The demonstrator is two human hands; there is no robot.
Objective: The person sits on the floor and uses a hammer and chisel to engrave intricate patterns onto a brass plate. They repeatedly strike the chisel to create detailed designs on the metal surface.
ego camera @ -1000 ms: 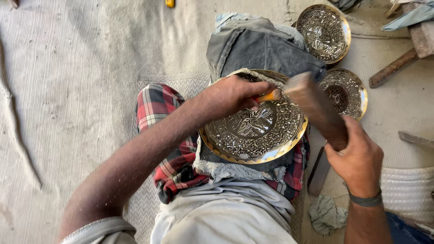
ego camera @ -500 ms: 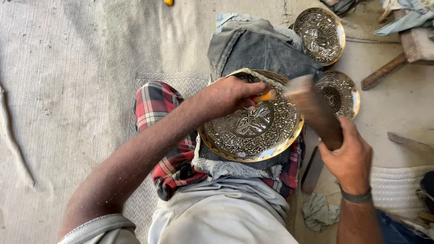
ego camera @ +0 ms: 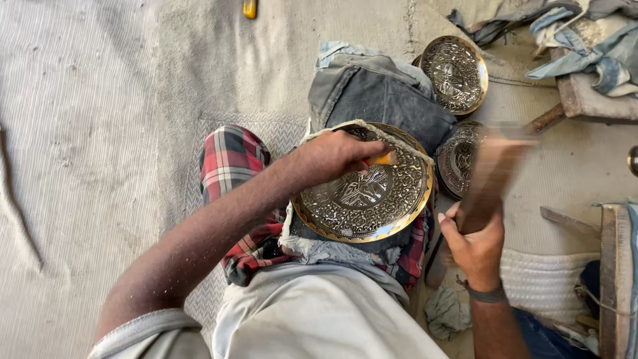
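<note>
Left hand [ego camera: 332, 156] fingers clamped on punch [ego camera: 382, 159] near engraved plate [ego camera: 362, 199] rim, right hand [ego camera: 473, 242] fingers gripping raised mallet [ego camera: 495, 169]

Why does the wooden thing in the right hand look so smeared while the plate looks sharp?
In the head view, the wooden mallet is motion-blurred, its head almost ghostly, while the right hand gripping it is only slightly soft. The engraved metal plate and the left hand on it are crisp. Light is soft and even; the plate's rim shows mild glints, no harsh glare.

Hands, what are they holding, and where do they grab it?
The left hand pinches a small orange-tipped tool near its top, against the engraved plate. The right hand grips the wooden mallet by its lower handle.
</note>
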